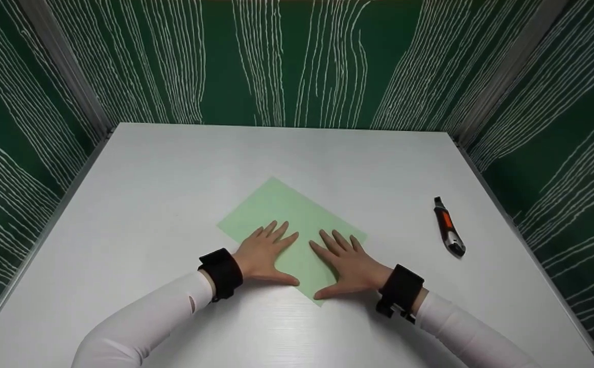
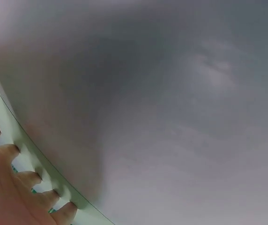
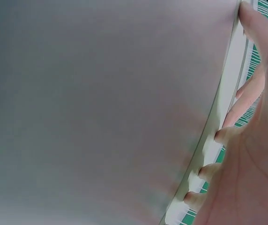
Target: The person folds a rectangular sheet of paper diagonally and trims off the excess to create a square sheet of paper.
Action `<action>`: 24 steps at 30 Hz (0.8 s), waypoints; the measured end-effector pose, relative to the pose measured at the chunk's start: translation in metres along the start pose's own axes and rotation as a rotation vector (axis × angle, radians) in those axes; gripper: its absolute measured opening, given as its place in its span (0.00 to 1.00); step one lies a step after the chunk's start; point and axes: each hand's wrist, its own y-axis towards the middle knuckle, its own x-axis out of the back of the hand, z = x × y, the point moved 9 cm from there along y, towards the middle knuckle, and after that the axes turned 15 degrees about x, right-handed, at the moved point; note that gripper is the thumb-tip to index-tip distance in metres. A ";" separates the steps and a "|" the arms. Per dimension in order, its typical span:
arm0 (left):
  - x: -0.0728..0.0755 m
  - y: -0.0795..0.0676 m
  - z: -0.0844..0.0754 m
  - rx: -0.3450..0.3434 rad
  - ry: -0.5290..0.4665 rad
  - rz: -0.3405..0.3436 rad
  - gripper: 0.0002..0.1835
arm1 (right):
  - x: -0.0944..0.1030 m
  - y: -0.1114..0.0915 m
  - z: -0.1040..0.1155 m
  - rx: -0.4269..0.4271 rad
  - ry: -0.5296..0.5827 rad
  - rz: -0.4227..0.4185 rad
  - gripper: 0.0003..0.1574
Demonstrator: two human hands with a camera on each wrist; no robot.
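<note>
A light green sheet of paper (image 1: pixel 291 209) lies flat on the white table, turned so that one corner points toward the person. Over its left near edge, the left hand (image 1: pixel 266 254) rests with spread, straight fingers, thumb pointing at the near corner. Spread the same way, the right hand (image 1: pixel 350 266) touches the sheet's right near part, its thumb close to the near corner. In the left wrist view, fingertips (image 2: pixel 28 178) press on the green paper strip. Along the paper's edge in the right wrist view, the right fingertips (image 3: pixel 209 172) rest on it.
A black and orange utility knife (image 1: pixel 449 227) lies on the table to the right of the paper. The white table (image 1: pixel 174 168) reaches back to green walls (image 1: pixel 286 61) with white wavy lines. Black bands (image 1: pixel 221 273) with cameras wrap both wrists.
</note>
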 end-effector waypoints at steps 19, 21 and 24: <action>-0.001 0.001 0.001 -0.011 -0.030 0.002 0.57 | 0.003 -0.002 0.003 0.014 0.010 -0.007 0.73; -0.002 0.001 0.001 -0.015 -0.032 0.000 0.57 | 0.002 -0.002 0.003 0.014 0.000 -0.010 0.72; -0.003 0.000 0.001 -0.016 -0.030 0.000 0.57 | 0.001 -0.002 0.001 0.015 -0.013 -0.018 0.72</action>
